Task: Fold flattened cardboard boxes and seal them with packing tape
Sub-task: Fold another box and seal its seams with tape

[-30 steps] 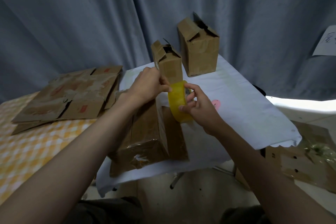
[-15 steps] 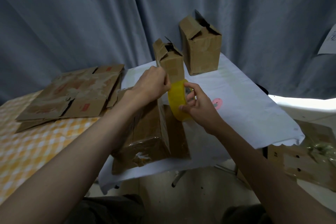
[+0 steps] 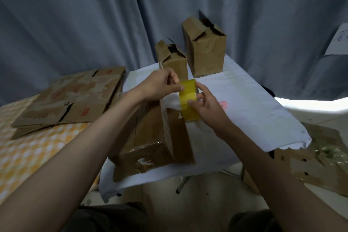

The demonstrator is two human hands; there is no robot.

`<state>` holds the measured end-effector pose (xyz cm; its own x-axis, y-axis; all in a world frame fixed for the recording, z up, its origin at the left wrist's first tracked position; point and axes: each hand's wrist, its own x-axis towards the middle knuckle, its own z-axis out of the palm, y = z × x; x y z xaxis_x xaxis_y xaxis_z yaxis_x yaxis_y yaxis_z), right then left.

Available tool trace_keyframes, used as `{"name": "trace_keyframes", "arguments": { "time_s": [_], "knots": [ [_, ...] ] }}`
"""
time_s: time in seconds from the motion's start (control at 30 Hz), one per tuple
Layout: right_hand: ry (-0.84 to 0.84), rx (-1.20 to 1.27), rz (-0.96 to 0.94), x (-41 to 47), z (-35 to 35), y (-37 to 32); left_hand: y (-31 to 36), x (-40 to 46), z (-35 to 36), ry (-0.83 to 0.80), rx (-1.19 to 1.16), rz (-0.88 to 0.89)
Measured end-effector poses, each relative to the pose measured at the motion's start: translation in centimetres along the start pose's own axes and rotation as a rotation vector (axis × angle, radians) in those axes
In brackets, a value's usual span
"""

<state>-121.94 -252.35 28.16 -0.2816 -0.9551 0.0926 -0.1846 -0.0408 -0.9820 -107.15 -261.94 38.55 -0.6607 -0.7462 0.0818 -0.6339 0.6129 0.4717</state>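
A person's two bare forearms reach forward from the bottom of the view and meet over a desk [image 3: 254, 103] draped in a white cloth.

The right hand [image 3: 207, 109] holds a roll of yellow packing tape [image 3: 188, 103] upright, its fingers [image 3: 202, 88] curled over the far edge of the roll and the thumb pressed on the near face. The left hand [image 3: 160, 86] is just left of the roll, with thumb and fingertips pinched together at the roll's upper edge. Whether they grip a loose tape end is too small to tell.

Directly beneath both sets of fingers lies a brown cardboard box [image 3: 150, 137], on its side on the cloth, with one long flap [image 3: 180, 137] open flat below the roll. Clear tape shines on the box's near end.

Beyond the fingers, toward the grey curtain [image 3: 75, 24], two smaller folded boxes stand upright: a nearer one [image 3: 175, 62] just behind the left fingers and a larger one [image 3: 207, 51] further right, both with top flaps loosely open.

Well to the left of the fingers, a stack of flattened cardboard boxes [image 3: 66, 100] rests on a yellow-and-white checked cloth [image 3: 28, 156]. To the far right and lower down, more cardboard [image 3: 310, 165] lies on the floor.
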Motion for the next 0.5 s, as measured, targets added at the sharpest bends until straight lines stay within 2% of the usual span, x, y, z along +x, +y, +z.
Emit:
{"name": "trace_keyframes", "arguments": {
  "time_s": [0.17, 0.37, 0.5],
  "knots": [
    [-0.141, -0.062, 0.001, -0.3, -0.1, -0.1, 0.1, 0.7, 0.7, 0.119, -0.027, -0.011],
    [-0.093, 0.018, 0.071, 0.6, -0.2, -0.6, 0.9, 0.2, 0.0, 0.235, -0.154, 0.034],
    [-0.052, 0.027, 0.058, 0.8, -0.3, -0.8, 1.5, 0.0, 0.0, 0.245, -0.181, 0.06]
  ]
}}
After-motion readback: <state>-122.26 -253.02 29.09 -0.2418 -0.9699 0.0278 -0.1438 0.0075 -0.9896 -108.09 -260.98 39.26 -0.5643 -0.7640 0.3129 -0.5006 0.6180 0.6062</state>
